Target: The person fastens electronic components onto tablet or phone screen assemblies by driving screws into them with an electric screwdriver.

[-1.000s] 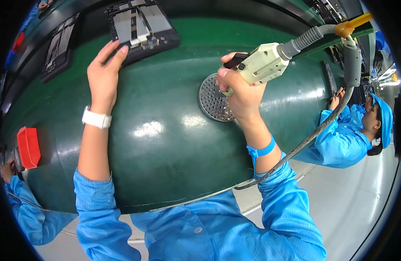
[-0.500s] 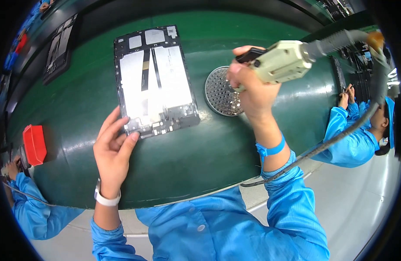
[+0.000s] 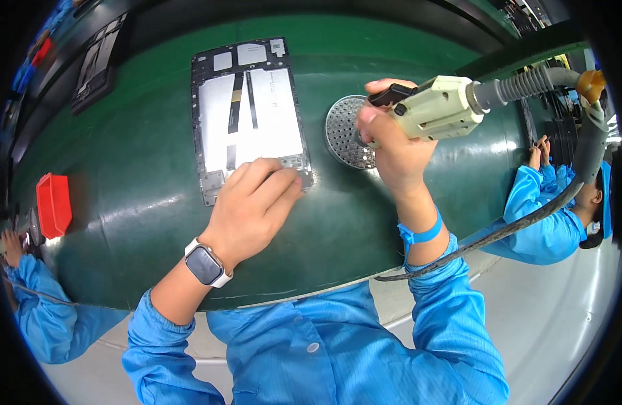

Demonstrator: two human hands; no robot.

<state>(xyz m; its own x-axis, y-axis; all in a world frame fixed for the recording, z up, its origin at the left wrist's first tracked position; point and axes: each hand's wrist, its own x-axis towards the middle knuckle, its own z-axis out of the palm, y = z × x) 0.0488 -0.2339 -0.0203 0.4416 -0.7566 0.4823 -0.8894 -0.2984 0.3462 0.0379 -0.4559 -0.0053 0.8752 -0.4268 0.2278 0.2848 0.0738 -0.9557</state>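
Observation:
An opened tablet [image 3: 247, 115], back cover off with silver plates and dark ribbon strips showing, lies on the green belt [image 3: 149, 175]. My left hand [image 3: 253, 202], a white smartwatch on its wrist, rests fingers-down on the tablet's near edge. My right hand [image 3: 392, 145] grips a beige electric screwdriver [image 3: 439, 108] with a grey corrugated hose [image 3: 527, 84], held above a round perforated metal screw tray [image 3: 346, 131] just right of the tablet.
A red bin [image 3: 53, 202] sits at the belt's left end. Another dark tablet frame [image 3: 95, 64] lies further up the belt. A person in blue works at the right [image 3: 547, 216]; another blue sleeve [image 3: 34, 297] shows at the left.
The tablet has come down the belt toward me. My left hand went from reaching far out to lying on the tablet's near edge. The right hand stayed over the screw tray.

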